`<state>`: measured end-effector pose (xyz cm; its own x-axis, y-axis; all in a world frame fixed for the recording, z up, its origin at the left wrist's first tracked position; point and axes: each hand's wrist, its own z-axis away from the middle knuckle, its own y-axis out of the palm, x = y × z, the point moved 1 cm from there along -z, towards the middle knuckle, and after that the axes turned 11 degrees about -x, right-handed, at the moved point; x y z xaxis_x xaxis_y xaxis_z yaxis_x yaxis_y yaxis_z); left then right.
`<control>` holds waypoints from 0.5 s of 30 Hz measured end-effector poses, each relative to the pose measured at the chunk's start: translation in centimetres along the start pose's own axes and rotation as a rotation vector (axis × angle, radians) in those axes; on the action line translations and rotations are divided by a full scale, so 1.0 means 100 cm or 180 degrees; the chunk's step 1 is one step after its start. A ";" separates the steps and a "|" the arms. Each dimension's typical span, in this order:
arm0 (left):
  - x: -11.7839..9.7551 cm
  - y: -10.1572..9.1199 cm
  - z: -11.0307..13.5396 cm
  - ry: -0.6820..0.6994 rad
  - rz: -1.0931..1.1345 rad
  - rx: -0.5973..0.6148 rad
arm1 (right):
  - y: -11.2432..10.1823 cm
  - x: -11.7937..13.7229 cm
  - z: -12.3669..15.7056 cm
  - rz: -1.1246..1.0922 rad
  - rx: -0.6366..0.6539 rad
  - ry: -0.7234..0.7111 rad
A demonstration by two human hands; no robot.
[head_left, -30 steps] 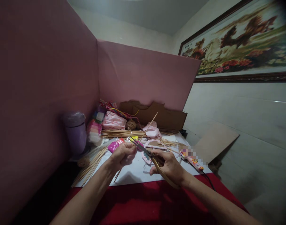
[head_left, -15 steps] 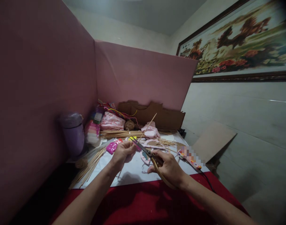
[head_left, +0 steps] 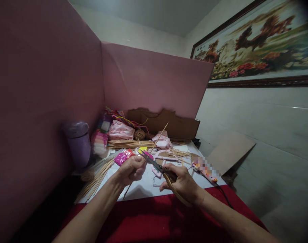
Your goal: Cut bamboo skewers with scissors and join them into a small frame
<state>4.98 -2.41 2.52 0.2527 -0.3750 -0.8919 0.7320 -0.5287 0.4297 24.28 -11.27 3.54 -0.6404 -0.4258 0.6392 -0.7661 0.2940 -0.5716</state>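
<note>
My left hand (head_left: 134,167) pinches a thin wooden stick (head_left: 159,137), which slants up to the right above the table; its lower end pokes out below the hand. In my right hand (head_left: 180,180) are scissors (head_left: 157,164) with dark blades and gold-coloured handles. The blades point up and left and cross the stick just beside my left fingertips. Whether they touch the stick, I cannot tell. Under the scissors lie pink-trimmed ring-shaped pieces (head_left: 166,155), partly hidden. Beyond my left hand rests a bright pink packet (head_left: 123,157).
Loose sticks (head_left: 97,179) fan out at left, and a bundle of sticks (head_left: 130,144) lies behind. A purple bin (head_left: 79,145) stands far left. Torn cardboard (head_left: 164,123), a twine ball (head_left: 139,134) and pink cloth (head_left: 121,131) are at the back. A patterned glue gun-like object (head_left: 204,172) with a cord sits right.
My left hand has shifted slightly down along with the stick's lower end, which moved left. The scissors stay across the stick, with little movement of my right hand.
</note>
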 end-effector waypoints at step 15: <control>-0.003 0.002 -0.008 0.0747 0.0312 -0.0753 | -0.004 -0.068 -0.027 0.1969 -0.0449 0.0956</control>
<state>5.57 -1.77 2.80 0.4475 -0.2155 -0.8679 0.8165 -0.2974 0.4949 28.81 -6.20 0.81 -0.9330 0.1044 0.3443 -0.2430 0.5229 -0.8170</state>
